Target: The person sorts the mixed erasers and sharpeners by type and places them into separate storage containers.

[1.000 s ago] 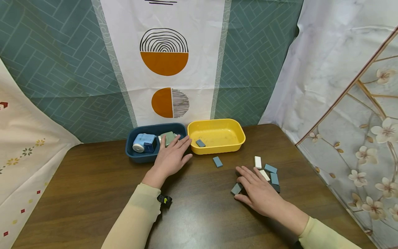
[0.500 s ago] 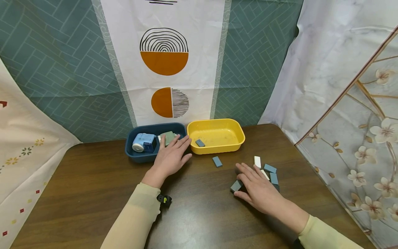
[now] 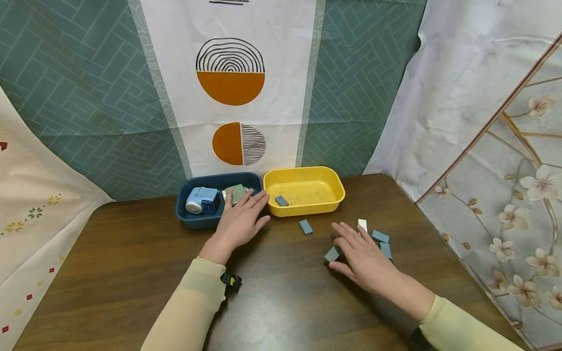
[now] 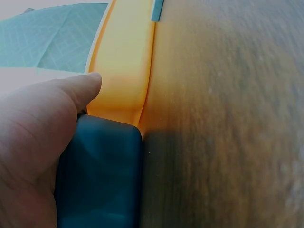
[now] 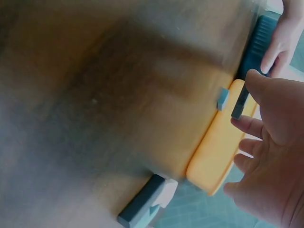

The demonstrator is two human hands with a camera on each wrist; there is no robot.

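Observation:
Thumb and index finger of my right hand (image 3: 364,258) pinch a small dark grey rectangular block (image 5: 241,102), held lengthwise between their tips in the right wrist view. Beyond that hand lie a white block (image 3: 362,225) and two blue blocks (image 3: 380,236), partly hidden by it. My left hand (image 3: 239,222) spreads its relaxed fingers over the right end of the dark blue bin (image 3: 197,223), beside the yellow bin (image 3: 307,210). It holds nothing. One grey-blue block (image 3: 281,201) lies in the yellow bin. Another blue block (image 3: 306,227) lies on the table in front of it.
In the dark blue bin sit a light blue toy-like item (image 3: 204,199) and a pale green one (image 3: 237,192), partly behind the left fingers. A dark block (image 5: 141,200) lies on the right of the wooden table (image 3: 272,302). Hanging cloths (image 3: 351,97) border the table.
My right hand has shifted slightly forward, and the grey block has come up with it. The second white block is now hidden behind the hand. My left hand stays in place.

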